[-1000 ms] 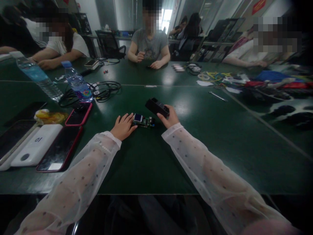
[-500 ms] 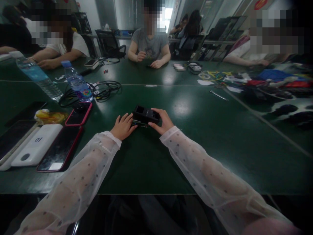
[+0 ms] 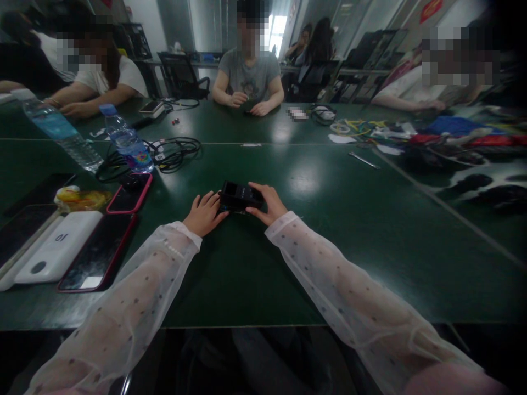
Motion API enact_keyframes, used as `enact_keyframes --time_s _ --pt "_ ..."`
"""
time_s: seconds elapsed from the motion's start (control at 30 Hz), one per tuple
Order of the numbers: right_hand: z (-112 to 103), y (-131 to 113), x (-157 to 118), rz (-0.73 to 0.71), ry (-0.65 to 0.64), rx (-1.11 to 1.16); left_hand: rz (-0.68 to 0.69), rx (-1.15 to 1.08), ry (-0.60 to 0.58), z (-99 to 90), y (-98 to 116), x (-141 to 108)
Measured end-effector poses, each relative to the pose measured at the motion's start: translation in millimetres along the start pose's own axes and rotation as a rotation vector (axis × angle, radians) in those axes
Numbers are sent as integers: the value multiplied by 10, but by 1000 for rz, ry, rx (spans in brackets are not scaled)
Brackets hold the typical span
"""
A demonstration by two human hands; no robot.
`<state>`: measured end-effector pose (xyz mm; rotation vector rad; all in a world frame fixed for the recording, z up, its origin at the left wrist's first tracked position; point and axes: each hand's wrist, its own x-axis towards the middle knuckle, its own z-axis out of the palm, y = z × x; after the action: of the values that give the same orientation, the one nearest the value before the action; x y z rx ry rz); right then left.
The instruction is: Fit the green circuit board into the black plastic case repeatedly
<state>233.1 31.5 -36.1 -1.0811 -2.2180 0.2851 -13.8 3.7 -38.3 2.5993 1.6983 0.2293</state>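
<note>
A black box-shaped device (image 3: pixel 241 196) with a dark rectangular window and small pale marks lies near the middle of the green table (image 3: pixel 255 274). My right hand (image 3: pixel 268 203) grips its right end, thumb on the near side and fingers over the far side. Beside the left end rests my left hand (image 3: pixel 205 213), its fingers spread and their tips touching or very close to the device. A thin strip of something shows under the device's near edge, too small to make out.
At left lie phones (image 3: pixel 99 252), a white power bank (image 3: pixel 60 247) and a yellow plastic-wrapped item (image 3: pixel 82 198). Behind them stand two water bottles (image 3: pixel 125 140) by coiled black cables (image 3: pixel 181 153). A wrench (image 3: pixel 364 160) and a cluttered pile (image 3: pixel 465 140) are at right. Other people sit around.
The black device has tipped down to lie flatter, and less shows beneath its near edge. My right hand has moved with it, while my left hand has stayed about where it was.
</note>
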Motion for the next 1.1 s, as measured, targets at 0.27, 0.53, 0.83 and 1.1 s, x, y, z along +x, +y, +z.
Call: enact_keyframes --time_s 0.27,0.53,0.83,1.1 --pt "122 167 -28 23 -160 5 -37 -96 32 10 -20 14" --pt "74 169 -29 27 -208 35 -28 -100 45 -17 -14 -1" --pt "85 155 -32 45 -206 38 -40 -84 26 -39 11 2" --pt "117 155 -29 48 -179 7 -27 -74 40 -16 -8 6"
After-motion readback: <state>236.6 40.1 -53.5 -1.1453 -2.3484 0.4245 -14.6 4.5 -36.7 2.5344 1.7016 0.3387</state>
